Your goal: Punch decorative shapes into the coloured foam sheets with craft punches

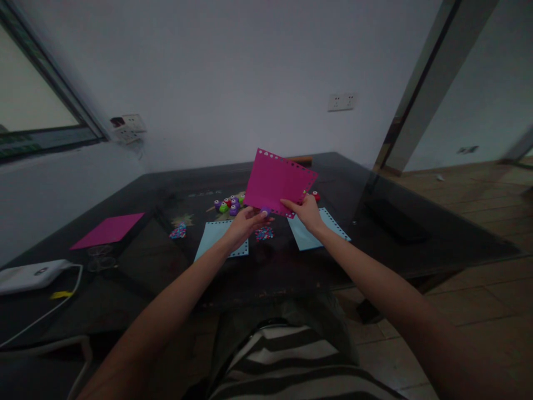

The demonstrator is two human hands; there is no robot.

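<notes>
A magenta paper sheet (275,180) is held up above the table, with small shapes punched along its top, right and bottom edges. My right hand (308,212) pinches its lower right part between thumb and fingers. At its bottom edge, my left hand (245,222) is closed around a small purple craft punch (265,211). Below the hands lie a light blue sheet (216,236) on the left and another light blue sheet (306,236) on the right, both with punched edges. Between them is a pile of paper bits (264,233). Several coloured punches (233,204) with eye-like tops stand behind.
Another magenta sheet (109,229) lies at the table's left, near a clear object (102,258). A white device (35,276) with a cable is at the left edge. More paper bits (178,231) lie left of centre. A dark flat object (395,219) rests at right.
</notes>
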